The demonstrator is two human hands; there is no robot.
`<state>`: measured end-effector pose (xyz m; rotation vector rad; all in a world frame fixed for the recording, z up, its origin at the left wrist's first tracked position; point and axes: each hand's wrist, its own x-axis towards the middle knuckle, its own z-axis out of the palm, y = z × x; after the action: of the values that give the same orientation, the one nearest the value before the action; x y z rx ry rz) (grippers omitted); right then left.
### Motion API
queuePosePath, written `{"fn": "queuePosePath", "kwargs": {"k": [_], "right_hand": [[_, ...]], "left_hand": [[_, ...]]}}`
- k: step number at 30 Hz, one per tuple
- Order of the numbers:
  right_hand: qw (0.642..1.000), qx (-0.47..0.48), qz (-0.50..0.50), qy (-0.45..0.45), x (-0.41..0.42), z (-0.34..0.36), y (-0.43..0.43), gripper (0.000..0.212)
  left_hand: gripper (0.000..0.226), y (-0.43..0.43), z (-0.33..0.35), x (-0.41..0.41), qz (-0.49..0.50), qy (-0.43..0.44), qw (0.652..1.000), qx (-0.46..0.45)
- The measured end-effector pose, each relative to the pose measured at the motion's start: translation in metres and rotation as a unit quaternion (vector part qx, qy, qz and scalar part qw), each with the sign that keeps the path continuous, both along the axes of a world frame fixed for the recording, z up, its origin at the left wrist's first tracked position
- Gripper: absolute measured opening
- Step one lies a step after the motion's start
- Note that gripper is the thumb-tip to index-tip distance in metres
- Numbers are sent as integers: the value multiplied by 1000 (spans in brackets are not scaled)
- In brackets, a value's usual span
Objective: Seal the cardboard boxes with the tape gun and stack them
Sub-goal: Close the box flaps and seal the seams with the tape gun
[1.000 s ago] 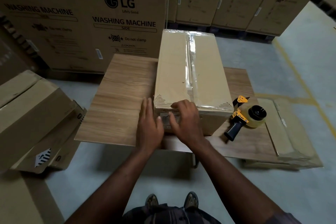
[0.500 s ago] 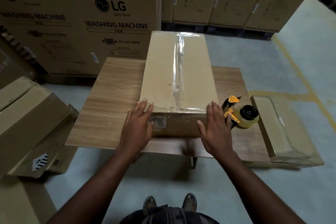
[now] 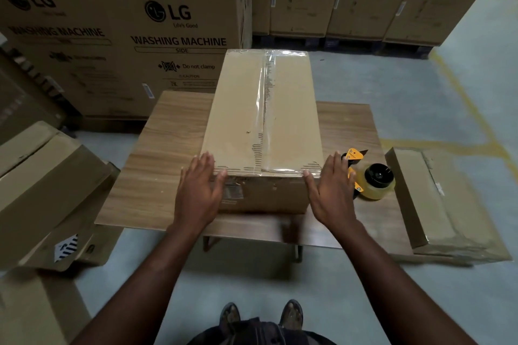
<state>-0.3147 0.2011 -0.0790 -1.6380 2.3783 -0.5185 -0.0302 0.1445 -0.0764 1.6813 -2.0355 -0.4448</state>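
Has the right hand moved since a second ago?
Yes: right hand moved rightward along the taped box, from its near-face middle to its right corner.

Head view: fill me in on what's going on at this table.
A person presses the left hand and the right hand flat against the near corners of a cardboard box on a wooden table. A strip of clear tape already runs along its top seam. The yellow tape gun lies on the table beside the right hand, not held.
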Motion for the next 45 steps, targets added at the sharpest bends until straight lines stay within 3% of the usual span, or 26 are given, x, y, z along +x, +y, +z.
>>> {"fn": "queuePosePath", "kwargs": {"k": [3,9,21,32,39,45], "right_hand": [[997,-37,49,-55,0,5,-10,82],[981,-7,68,-182,-11,1,-51,93],[966,-1,5,-259,-39,13,-169,88],[950,11,-77,-303,-53,27,-251,73],[939,12,-119,-323,-56,22,-260,74],[898,13,-105,-427,-60,19,-248,36]], "left_hand": [[75,-5,7,-15,19,17,999,24],[72,-18,10,-26,47,-25,998,46],[77,-144,21,-33,13,-7,993,117],[106,-265,12,-36,-18,131,972,197],[66,-280,3,-45,-8,298,929,218],[50,-272,-3,-42,5,402,875,270]]}}
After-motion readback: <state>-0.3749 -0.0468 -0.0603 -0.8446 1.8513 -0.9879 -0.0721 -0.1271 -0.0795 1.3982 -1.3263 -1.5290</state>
